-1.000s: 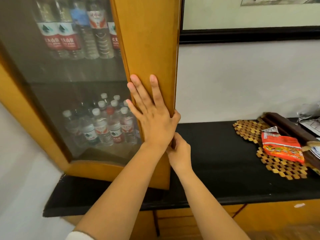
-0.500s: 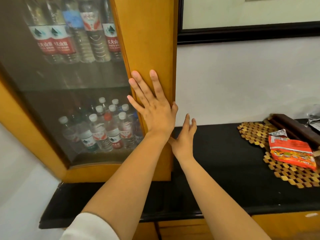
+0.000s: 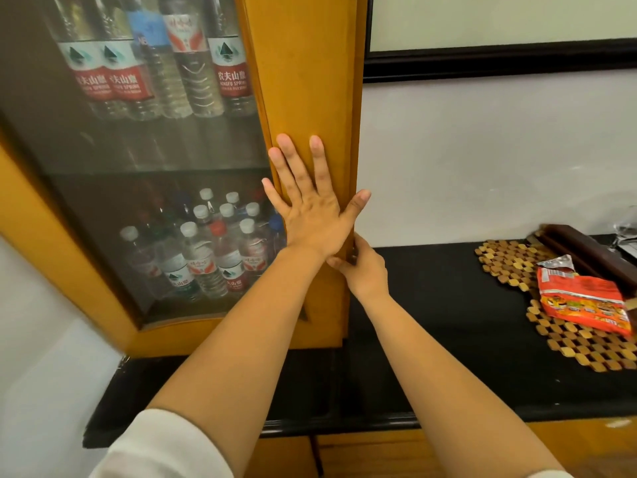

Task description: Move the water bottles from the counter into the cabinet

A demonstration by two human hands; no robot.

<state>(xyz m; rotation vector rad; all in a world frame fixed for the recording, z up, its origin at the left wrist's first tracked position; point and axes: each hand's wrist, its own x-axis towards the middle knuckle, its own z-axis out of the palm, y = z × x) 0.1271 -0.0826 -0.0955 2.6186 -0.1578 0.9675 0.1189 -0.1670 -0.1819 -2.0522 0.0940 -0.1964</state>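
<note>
Stood at the left end of the tabletop (image 3: 448, 339): the cabinet (image 3: 303, 63), water bottles (image 3: 213, 257) behind its glass door on a lower shelf, more bottles (image 3: 193, 70) on the shelf above. Lay flat on the door's right stile: the left hand (image 3: 310, 208). Touched the stile's edge just below: the right hand (image 3: 362, 267). Lay far right on the tabletop: a woven mat (image 3: 517, 263), snack packet (image 3: 582, 301) on it.

Left hand (image 3: 312, 215) flat, fingers (image 3: 294, 163) straight and spread, right hand (image 3: 363, 267) lower, fingers curled, both forearms extended
</note>
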